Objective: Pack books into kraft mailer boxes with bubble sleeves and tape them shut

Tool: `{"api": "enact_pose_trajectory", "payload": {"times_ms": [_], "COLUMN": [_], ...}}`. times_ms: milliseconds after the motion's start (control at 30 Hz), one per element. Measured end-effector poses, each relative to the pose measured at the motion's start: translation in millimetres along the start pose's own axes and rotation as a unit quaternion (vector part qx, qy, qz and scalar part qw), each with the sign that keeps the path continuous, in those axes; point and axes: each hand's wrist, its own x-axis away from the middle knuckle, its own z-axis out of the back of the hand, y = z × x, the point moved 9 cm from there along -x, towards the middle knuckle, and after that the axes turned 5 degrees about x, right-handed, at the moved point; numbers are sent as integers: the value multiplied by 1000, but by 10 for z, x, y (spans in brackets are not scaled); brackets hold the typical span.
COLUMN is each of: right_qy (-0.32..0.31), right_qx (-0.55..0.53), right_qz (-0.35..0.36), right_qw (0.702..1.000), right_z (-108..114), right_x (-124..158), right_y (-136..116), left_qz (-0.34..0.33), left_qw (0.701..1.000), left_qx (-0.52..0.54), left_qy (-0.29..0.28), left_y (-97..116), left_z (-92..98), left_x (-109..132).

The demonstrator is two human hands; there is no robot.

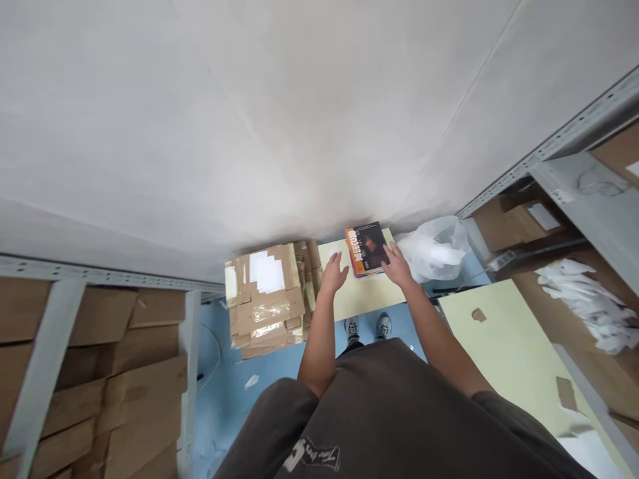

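Note:
A dark book (370,247) with an orange strip and large light characters lies on the pale yellow tabletop (369,297) against the wall. Other books or magazines show beneath its lower edge. My right hand (398,266) is at the book's right edge, fingers spread, the tips touching or just over the cover. To the left of the book, my left hand (335,273) hovers over the tabletop with its fingers apart and nothing in it. A gap separates it from the book.
Flattened cardboard boxes (267,293) are stacked left of the table. A white plastic bag (436,249) sits on the right by the wall. Metal shelving with cartons (142,392) stands at the left. Another pale yellow board (504,346) and shelves with white scraps (586,299) lie right.

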Motion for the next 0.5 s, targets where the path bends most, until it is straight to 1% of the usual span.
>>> {"api": "enact_pose_trajectory", "payload": {"times_ms": [67,200,267,333,500], "right_qy": [-33,-92,-110,-119,-128], "right_qx": [10,20,20,19,15], "right_qz": [-24,-79,-92,-90,-80], "right_qw": [999,992,989,989,988], "right_z": [-131,-385,-502,-607,-786], "right_x": [-119,-290,-344,-377,-377], "right_y": [104,345,430,484,605], "left_qz": [13,26,42,62,125], "left_qw": [1000,997,995,993,986], "left_qx": [11,36,48,62,92], "left_qy": [-13,-62,-79,-79,-55], "left_y": [-57,-49,-61,-100,-249], "left_z": [-151,-531,-686,-784,-923], "left_x": [-116,-331,-423,-499,-589]}}
